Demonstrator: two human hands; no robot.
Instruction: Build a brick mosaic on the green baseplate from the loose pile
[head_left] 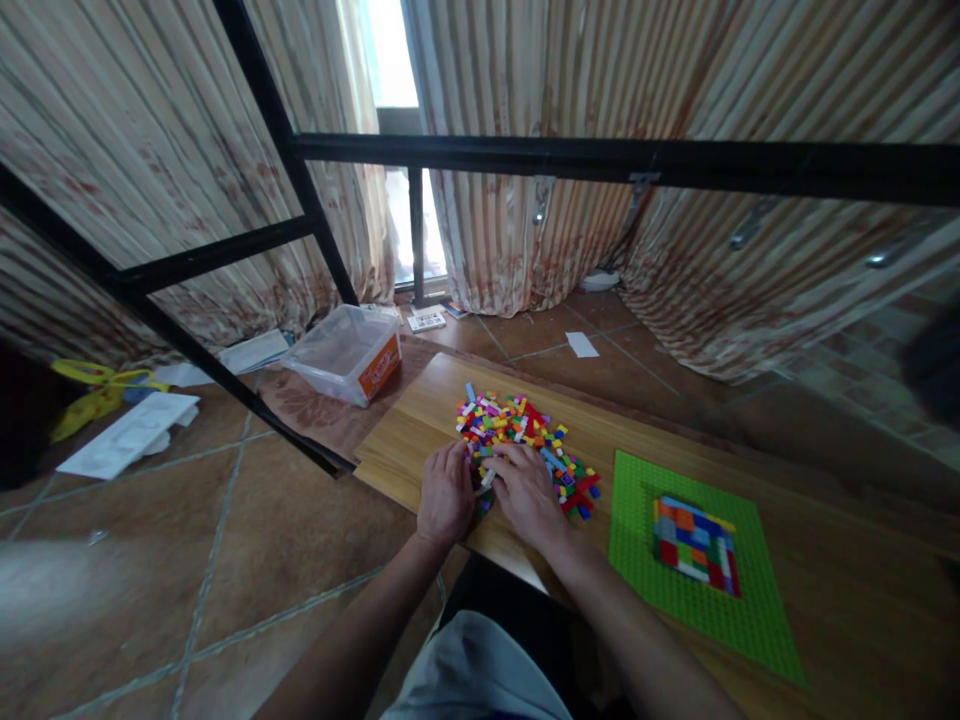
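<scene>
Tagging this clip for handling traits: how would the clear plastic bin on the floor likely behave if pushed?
The bin would probably slide easily, being thin-walled and seemingly empty. Its see-through walls look fairly stiff, perhaps flexing slightly. Its broad, low shape suggests it would hardly tip.

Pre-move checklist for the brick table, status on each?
1. Baseplate lying on the table: ok.
2. Brick build sits within the baseplate's edges: ok.
3. Loose bricks kept off the baseplate: ok, heaped beside it.
4. Loose bricks sorted by colour: not ok, colours mixed.
5. Left hand and right hand at the loose bricks: ok.
6. Grip on a brick, either hand: cannot tell, fingertips too small and partly hidden.
</scene>
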